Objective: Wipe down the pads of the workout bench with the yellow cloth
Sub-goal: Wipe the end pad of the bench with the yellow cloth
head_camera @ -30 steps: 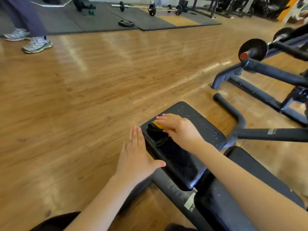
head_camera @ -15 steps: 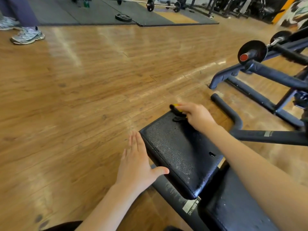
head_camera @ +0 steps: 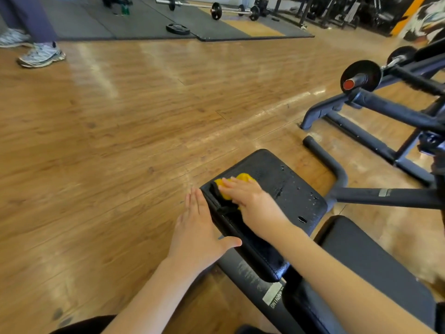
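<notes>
The black seat pad (head_camera: 286, 186) of the workout bench lies in front of me, wet with droplets on its right half. My right hand (head_camera: 252, 203) presses the yellow cloth (head_camera: 237, 180) flat onto the pad near its left edge; only the cloth's far end shows past the fingers. Flat against the pad's left side rests my left hand (head_camera: 198, 235), fingers straight and together, thumb hooked over the top edge. The longer back pad (head_camera: 366, 268) lies nearer me on the right, partly hidden by my right forearm.
The bench's curved black foot bar (head_camera: 330, 162) stands on the wooden floor beyond the seat. A dark blue machine frame (head_camera: 375, 112) with a weight plate stands at the right. Far off are barbells on mats and a person's shoes (head_camera: 41, 55) at upper left.
My right hand has slid the cloth back from the pad's far end to its left side. My left hand has stayed against the pad's side.
</notes>
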